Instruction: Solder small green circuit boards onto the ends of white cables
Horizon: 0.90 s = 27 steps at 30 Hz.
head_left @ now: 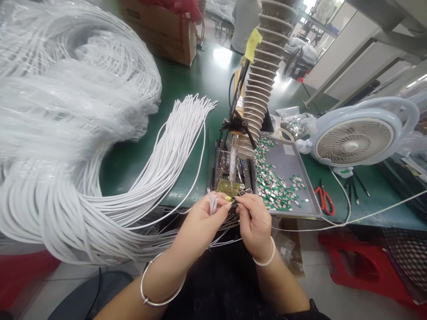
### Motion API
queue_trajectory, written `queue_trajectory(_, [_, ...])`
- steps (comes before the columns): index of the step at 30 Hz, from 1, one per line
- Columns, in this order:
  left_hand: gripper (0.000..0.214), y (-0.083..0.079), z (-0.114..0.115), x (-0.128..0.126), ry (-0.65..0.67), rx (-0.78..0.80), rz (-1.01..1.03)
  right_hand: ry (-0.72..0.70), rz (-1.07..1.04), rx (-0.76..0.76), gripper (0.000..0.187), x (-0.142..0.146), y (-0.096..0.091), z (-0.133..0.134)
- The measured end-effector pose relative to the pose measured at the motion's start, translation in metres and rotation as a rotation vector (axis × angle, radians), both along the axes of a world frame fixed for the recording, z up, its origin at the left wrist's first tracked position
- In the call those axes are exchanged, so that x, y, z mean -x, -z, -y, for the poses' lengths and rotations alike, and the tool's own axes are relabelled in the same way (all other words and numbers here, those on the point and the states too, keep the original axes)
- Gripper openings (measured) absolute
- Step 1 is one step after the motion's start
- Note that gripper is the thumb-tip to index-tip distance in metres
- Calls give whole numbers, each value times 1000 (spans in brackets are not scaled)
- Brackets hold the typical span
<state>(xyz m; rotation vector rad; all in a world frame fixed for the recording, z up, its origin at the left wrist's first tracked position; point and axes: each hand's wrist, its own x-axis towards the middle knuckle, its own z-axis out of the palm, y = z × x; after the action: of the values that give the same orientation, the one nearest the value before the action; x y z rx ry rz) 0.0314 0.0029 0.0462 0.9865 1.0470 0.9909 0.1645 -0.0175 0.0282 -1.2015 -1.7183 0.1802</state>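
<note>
A: Your left hand (207, 218) pinches white cables (212, 205) at the near edge of the tabletop (126, 173); right hand (255, 222), a thin wire (300, 230). Risk?
B: Possible burn: soldering iron (234, 162) just beyond both; a forward slip would cause it.

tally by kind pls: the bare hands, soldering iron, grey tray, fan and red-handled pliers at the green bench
Bare hands: 2 (left hand, right hand)
Soldering iron: 1
Grey tray: 1
Fan: 1
Red-handled pliers: 1
Total: 6
</note>
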Motion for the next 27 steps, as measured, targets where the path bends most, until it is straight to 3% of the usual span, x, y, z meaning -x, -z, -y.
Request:
queue_trajectory(5, [15,-3,-1,3,63,-12,-103,11,5,13,18,0,-1,-1])
queue_trajectory(11, [15,-5,-2,3,147,-2,-69,-84,-34,-30,28,1,3,0])
queue_trajectory(16, [16,-4,-4,2,131,-31,-71,-42,-111,-5,34,2,7,3])
queue_trajectory(20, [15,-6,-6,2,97,-63,-94,-30,-179,20,28,2,6,3])
queue_trajectory(27, [16,-6,-10,2,56,-100,-95,-61,-145,-31,27,4,2,-1])
